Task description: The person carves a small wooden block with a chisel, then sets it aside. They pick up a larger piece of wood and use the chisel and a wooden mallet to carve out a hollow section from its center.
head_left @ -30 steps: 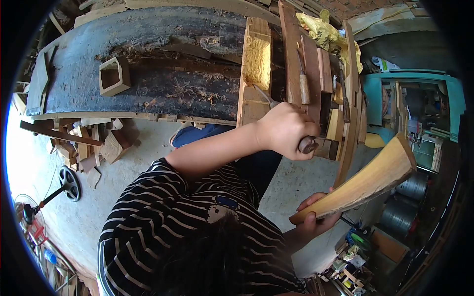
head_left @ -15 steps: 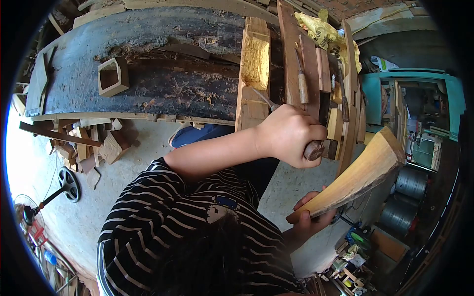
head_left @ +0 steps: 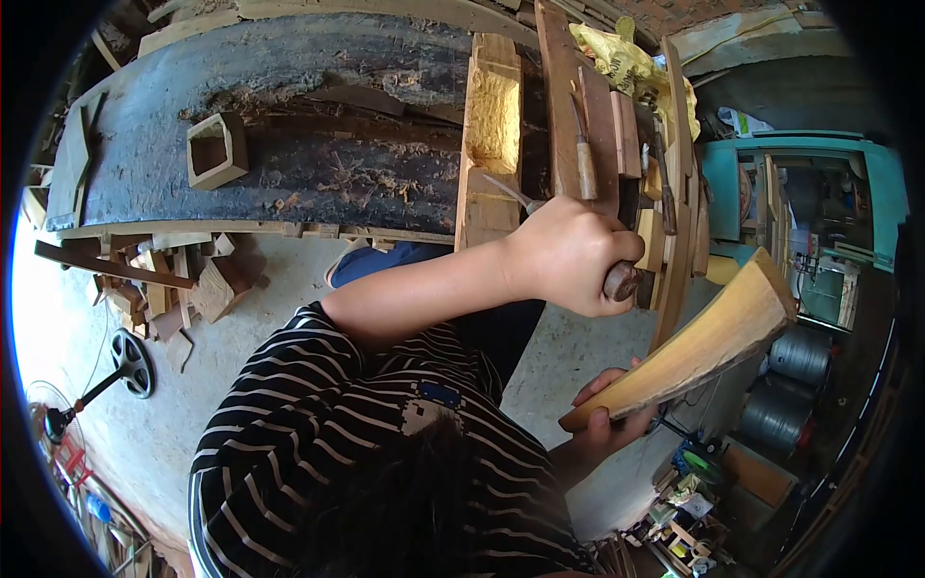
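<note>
My left hand (head_left: pixel 575 255) is closed in a fist around a chisel (head_left: pixel 621 280), whose rounded brown handle end sticks out on the right. The chisel's thin metal blade slants to the upper left, its tip close to the near end of a rough yellow hollow in a wooden block (head_left: pixel 489 207). In my right hand (head_left: pixel 617 409), lower right, is a tapered, slightly curved wooden club (head_left: pixel 708 342). I grip its narrow end, fingers and thumb around it; the wide end points up and right, apart from the chisel handle.
The block lies across a dark, worn log bench (head_left: pixel 356 188) strewn with chips. A small hollow wooden box (head_left: pixel 218 151) sits on it. Another chisel (head_left: pixel 585 159) lies on boards at right. Wood offcuts (head_left: pixel 154 279) are heaped beneath the bench. A teal machine frame (head_left: pixel 721 193) stands right.
The wooden club and both hands hold nearly the same pose. My left fist and the chisel have shifted slightly; the whole view has moved a little.
</note>
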`<state>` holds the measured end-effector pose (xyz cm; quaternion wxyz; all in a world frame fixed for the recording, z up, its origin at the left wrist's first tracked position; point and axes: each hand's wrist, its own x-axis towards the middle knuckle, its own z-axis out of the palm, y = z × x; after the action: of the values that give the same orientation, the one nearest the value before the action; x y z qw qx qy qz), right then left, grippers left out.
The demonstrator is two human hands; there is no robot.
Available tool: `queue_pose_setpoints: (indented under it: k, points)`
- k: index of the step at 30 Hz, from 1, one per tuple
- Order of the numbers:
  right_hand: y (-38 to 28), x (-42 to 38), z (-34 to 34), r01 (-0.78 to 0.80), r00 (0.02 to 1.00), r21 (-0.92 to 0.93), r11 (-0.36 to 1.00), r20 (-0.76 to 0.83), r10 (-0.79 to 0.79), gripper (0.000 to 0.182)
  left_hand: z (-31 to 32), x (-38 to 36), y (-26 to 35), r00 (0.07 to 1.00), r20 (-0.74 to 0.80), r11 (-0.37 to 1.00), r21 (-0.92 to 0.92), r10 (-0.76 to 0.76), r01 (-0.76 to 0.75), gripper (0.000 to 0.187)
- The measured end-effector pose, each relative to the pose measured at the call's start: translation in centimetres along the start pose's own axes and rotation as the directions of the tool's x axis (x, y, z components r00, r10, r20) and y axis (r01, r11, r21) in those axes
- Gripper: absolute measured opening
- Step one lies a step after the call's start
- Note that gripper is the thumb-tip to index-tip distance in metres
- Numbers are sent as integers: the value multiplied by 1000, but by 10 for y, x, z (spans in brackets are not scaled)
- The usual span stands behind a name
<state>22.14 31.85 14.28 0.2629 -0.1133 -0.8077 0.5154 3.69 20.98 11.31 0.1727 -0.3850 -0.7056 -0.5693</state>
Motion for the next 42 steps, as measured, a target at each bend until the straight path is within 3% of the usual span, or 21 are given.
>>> queue_pose_setpoints:
  k: [17, 20, 22, 23, 26, 27, 29, 30, 31, 32, 35, 37, 39, 42]
  points:
    - [10, -1, -5, -20, 999, 2, 1000, 40, 20, 78, -4, 0, -2, 1000, 24, 1000, -22, 1, -1, 24]
    - [7, 0, -10, 88, 992, 42, 995, 93, -91, 76, -7, 2, -2, 995, 88, 999, -15, -40, 41, 24]
    - [1, 1, -11, 242, 968, 142, 960, 30, -248, 73, -6, 4, -4, 995, 75, 997, -30, -65, 67, 25]
    - [-2, 4, -9, 243, 968, 139, 960, 26, -249, 73, -5, 4, -6, 995, 77, 997, -34, -61, 64, 25]
    - [-4, 18, 0, 389, 906, 376, 841, 12, -424, 69, -5, 1, -9, 991, 108, 995, -60, -75, 82, 26]
    - [-7, 15, 2, 390, 905, 376, 841, 13, -426, 69, -6, 1, -10, 991, 106, 993, -66, -87, 95, 25]
    - [-12, 7, 5, 192, 981, 138, 972, -21, -191, 73, -5, -1, -14, 990, 100, 992, -66, -98, 105, 25]
    - [5, 10, -10, 217, 966, 59, 974, 131, -223, 60, -2, -3, -16, 995, 54, 992, -89, -82, 86, 26]
    - [-5, 14, -1, 65, 984, -33, 997, 168, -59, 56, -2, -3, -16, 998, 9, 991, -112, -66, 67, 28]
    - [-16, 18, 8, -87, 976, -132, 987, 187, 111, 52, -9, -4, -16, 980, 133, 989, -11, -147, 150, 30]
    - [-18, 14, 6, -149, 963, -118, 982, 209, 171, 55, -11, -4, -19, 970, 178, 986, 2, -165, 168, 33]
    - [-22, 9, 7, -178, 963, -61, 982, 196, 187, 56, -14, -4, -22, 994, 72, 993, -77, -87, 92, 34]
    - [-21, 0, 2, -55, 998, -66, 996, 10, 56, 57, -17, -5, -23, 994, 52, 991, -87, -95, 100, 32]
    - [-35, 10, 14, 252, 965, 45, 967, -81, -248, 57, -17, -5, -23, 996, 44, 992, -101, -76, 80, 30]
